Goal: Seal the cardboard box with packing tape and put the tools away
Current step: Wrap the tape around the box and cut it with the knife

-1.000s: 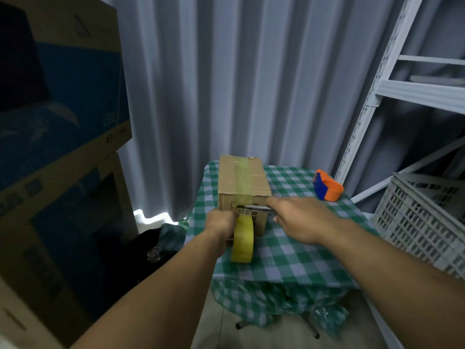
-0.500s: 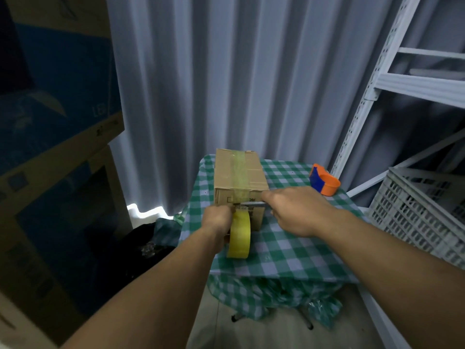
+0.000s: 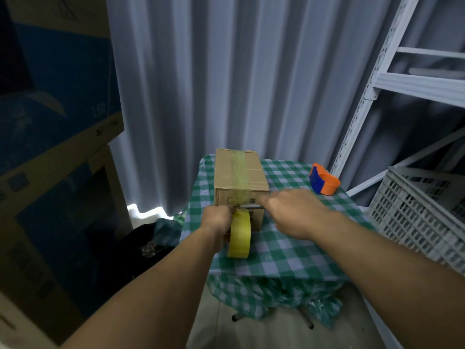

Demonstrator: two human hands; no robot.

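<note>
A brown cardboard box (image 3: pixel 240 172) stands on a small table with a green checked cloth (image 3: pixel 281 250). A strip of yellowish tape runs along its top and down its near face. My left hand (image 3: pixel 217 219) holds a yellow tape roll (image 3: pixel 240 234) upright against the box's near face. My right hand (image 3: pixel 289 210) grips a thin metal blade (image 3: pixel 249 206), which lies across the tape just above the roll. The blade's handle is hidden in my fist.
An orange and blue tape dispenser (image 3: pixel 323 182) lies at the table's far right corner. A white slotted crate (image 3: pixel 422 212) and white metal shelving (image 3: pixel 372 96) stand to the right. Large stacked cartons (image 3: pixel 55 147) fill the left, with dark bags on the floor.
The view has shifted slightly. Both hands stay at the box's near face, the blade still across the tape above the roll.
</note>
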